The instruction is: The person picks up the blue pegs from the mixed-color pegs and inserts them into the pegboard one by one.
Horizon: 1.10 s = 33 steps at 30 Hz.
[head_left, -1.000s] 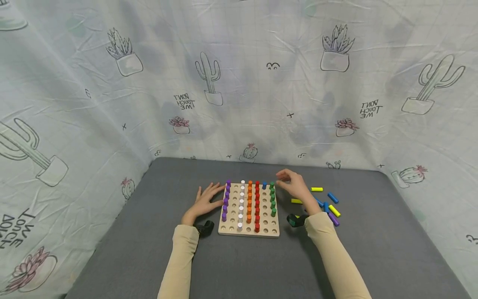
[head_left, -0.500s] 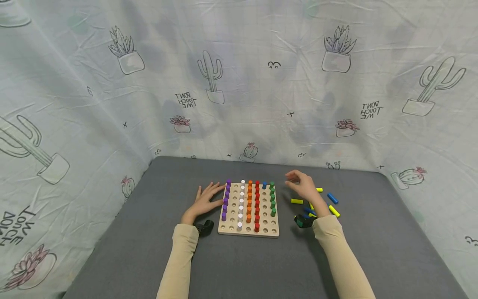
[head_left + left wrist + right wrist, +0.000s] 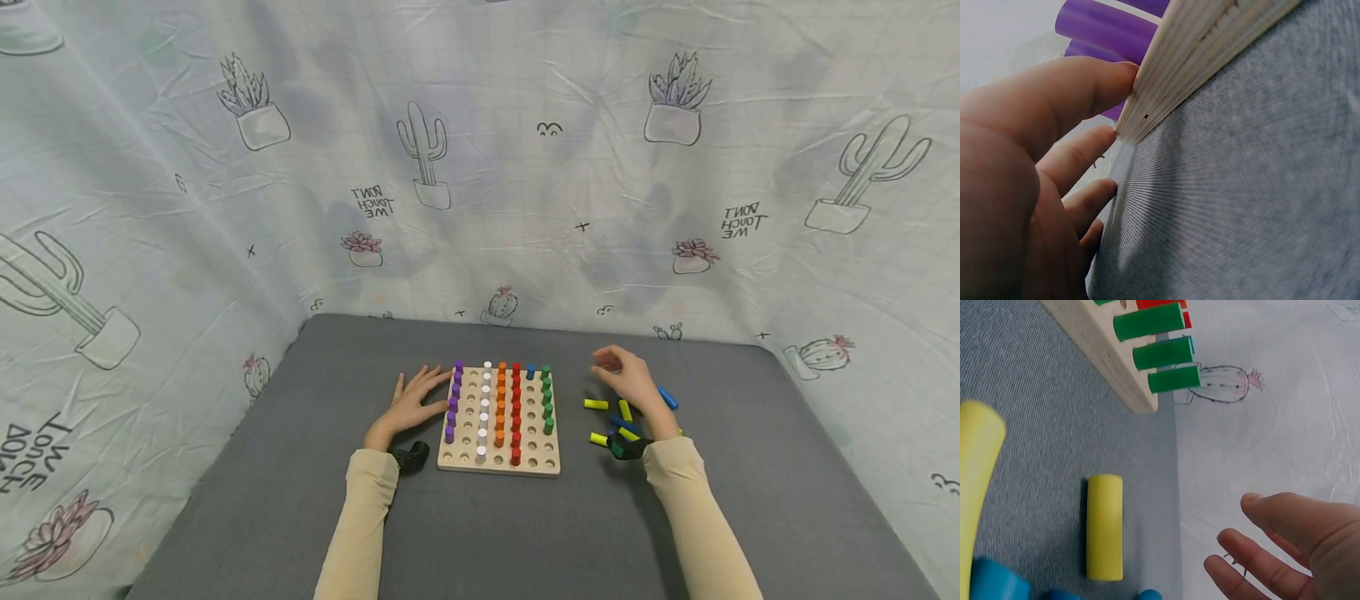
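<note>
A wooden pegboard (image 3: 468, 464) lies on the grey table, with columns of purple, white, orange, red and green pegs standing in its holes. A single blue peg (image 3: 531, 372) stands at the far end of its column. My left hand (image 3: 408, 410) has its fingers spread, with thumb and index fingertips at the board's left side wall (image 3: 1179, 69) in the left wrist view. To the right, my right hand (image 3: 630, 381) hovers over loose pegs, its fingers relaxed and nothing between them. The right wrist view shows a yellow peg (image 3: 1104, 528) lying near this hand.
Several loose yellow pegs (image 3: 596, 404) and blue pegs (image 3: 667, 398) lie scattered right of the board, some hidden under the right arm. A patterned curtain (image 3: 495, 167) hangs behind the table. Black wrist devices (image 3: 411, 457) sit at both wrists.
My right hand has moved right, away from the board's far right corner to over the loose pegs, uncovering some yellow ones. The left hand has stayed at the board's side.
</note>
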Tool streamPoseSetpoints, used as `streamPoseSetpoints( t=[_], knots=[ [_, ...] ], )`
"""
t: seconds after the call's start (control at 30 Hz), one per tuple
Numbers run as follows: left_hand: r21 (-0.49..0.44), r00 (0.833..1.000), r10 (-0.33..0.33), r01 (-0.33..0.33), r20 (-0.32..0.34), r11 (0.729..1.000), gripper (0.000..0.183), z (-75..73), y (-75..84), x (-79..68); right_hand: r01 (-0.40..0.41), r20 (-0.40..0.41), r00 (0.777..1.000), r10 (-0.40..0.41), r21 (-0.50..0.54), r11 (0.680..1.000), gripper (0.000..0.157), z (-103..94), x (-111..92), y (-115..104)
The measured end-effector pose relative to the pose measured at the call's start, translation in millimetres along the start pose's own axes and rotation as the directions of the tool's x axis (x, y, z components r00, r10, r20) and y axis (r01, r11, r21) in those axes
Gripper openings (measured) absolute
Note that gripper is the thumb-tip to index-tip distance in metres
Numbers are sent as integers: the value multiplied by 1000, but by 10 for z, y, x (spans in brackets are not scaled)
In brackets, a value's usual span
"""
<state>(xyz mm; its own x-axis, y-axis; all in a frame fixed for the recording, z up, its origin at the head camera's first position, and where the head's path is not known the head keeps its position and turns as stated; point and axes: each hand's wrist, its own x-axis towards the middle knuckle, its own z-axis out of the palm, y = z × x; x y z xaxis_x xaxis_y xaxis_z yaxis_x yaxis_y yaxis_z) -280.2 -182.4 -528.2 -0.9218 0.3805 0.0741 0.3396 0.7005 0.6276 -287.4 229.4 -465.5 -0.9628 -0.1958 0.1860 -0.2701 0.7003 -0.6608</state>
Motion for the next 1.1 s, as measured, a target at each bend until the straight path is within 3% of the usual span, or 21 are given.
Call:
streamPoseSetpoints(
  t=[0.63, 1.1],
  knots=[
    [24, 1000, -10, 9, 7, 1000, 64, 2, 15, -19, -89, 20, 996, 90, -55, 995, 30, -62, -102, 204],
    [21, 1000, -7, 7, 1, 1000, 63, 13, -5, -8, -100, 30, 994, 103, -97, 990, 26, -52, -149, 292]
  ],
)
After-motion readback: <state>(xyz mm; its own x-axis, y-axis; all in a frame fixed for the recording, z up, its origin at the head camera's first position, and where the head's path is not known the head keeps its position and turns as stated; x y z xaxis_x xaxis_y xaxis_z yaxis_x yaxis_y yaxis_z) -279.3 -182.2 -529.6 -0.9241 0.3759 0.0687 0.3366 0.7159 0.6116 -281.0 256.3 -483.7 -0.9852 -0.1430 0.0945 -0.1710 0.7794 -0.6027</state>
